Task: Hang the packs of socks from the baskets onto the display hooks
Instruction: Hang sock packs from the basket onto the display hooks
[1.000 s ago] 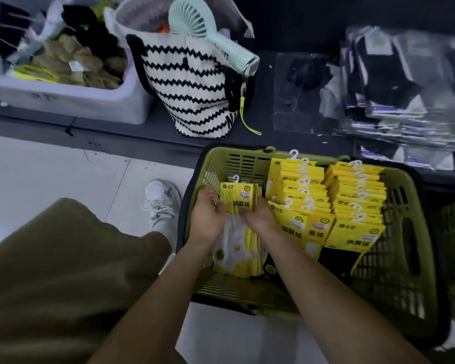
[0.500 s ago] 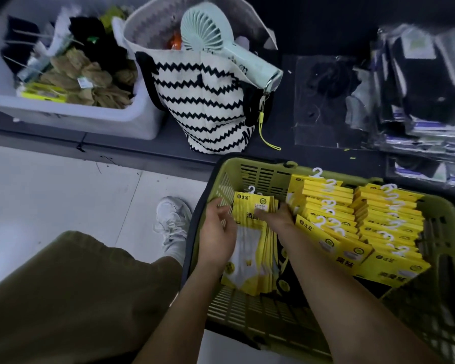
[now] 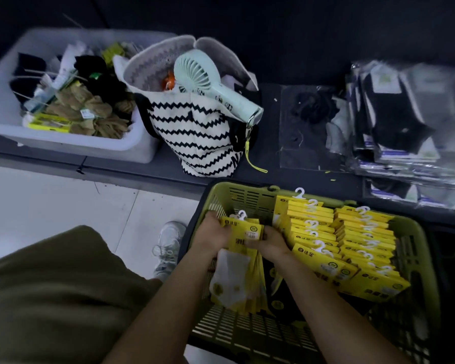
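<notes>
Head view: your left hand (image 3: 211, 233) and right hand (image 3: 270, 242) both grip the bundle of yellow sock packs (image 3: 248, 229), fingers curled round it, at the left end of the green basket (image 3: 238, 197).

Sock packs (image 3: 319, 264): yellow headers carry a round logo plus Chinese characters, too blurred to read. Handheld fan (image 3: 221, 98): dark print on handle, also illegible.

Yellow-carded sock packs (image 3: 334, 248) lie stacked in rows inside the green basket (image 3: 420, 264).
</notes>
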A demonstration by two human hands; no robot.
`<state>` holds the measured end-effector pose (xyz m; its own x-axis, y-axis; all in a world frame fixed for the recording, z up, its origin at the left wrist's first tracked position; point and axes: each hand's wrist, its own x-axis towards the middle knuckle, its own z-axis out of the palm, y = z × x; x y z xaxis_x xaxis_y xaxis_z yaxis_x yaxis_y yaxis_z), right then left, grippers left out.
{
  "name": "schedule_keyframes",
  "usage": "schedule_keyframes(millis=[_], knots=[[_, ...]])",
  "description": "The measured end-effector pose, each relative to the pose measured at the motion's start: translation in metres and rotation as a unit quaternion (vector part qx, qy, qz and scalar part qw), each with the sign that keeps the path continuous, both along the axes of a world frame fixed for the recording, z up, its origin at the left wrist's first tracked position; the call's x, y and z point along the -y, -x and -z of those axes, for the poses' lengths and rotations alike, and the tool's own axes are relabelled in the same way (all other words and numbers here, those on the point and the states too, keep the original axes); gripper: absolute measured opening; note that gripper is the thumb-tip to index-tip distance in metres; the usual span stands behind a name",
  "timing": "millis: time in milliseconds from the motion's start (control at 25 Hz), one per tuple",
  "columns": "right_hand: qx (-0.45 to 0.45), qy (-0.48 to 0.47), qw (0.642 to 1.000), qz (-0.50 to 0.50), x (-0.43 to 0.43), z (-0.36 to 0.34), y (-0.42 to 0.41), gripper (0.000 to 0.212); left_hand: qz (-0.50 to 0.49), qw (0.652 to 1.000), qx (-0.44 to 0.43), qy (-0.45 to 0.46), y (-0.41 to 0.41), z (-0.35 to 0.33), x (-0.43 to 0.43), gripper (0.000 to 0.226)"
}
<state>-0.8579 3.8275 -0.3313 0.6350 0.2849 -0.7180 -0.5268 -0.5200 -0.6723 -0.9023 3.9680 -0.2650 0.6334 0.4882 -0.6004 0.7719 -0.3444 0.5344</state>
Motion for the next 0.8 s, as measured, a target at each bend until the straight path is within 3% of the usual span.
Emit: schedule_keyframes(millis=[80, 200, 320, 440, 560, 680, 800], knots=[[0.012, 0.003, 1.000, -0.007, 0.012, -0.015, 0.007, 0.046, -0.050, 0.999, -0.006, 0.007, -0.007, -0.011, -0.005, 0.031], [0.037, -0.028, 0.999, 0.005, 0.024, -0.036, 0.015, 0.043, -0.114, 0.991, -0.022, 0.062, -0.005, -0.026, -0.015, 0.049], [0.082, -0.083, 0.993, 0.016, 0.022, -0.063, 0.017, 0.038, -0.073, 0.967, 0.003, 0.245, 0.009, -0.045, -0.022, 0.082], [0.109, -0.151, 0.980, 0.065, 0.018, -0.094, 0.011, 0.034, 0.011, 0.952, 0.105, 0.286, 0.014, -0.062, -0.013, 0.095], [0.140, -0.213, 0.964, 0.079, 0.019, -0.128, 0.000, 0.028, 0.047, 0.951, 0.211, 0.221, 0.006, -0.087, 0.003, 0.069], [0.169, -0.249, 0.948, 0.107, 0.027, -0.167, -0.012, 0.039, 0.000, 0.926, 0.280, 0.254, -0.007, -0.119, 0.015, 0.031], [0.229, -0.232, 0.931, 0.164, 0.034, -0.212, -0.026, 0.043, 0.011, 0.905, 0.341, 0.254, -0.022, -0.152, 0.027, 0.019]])
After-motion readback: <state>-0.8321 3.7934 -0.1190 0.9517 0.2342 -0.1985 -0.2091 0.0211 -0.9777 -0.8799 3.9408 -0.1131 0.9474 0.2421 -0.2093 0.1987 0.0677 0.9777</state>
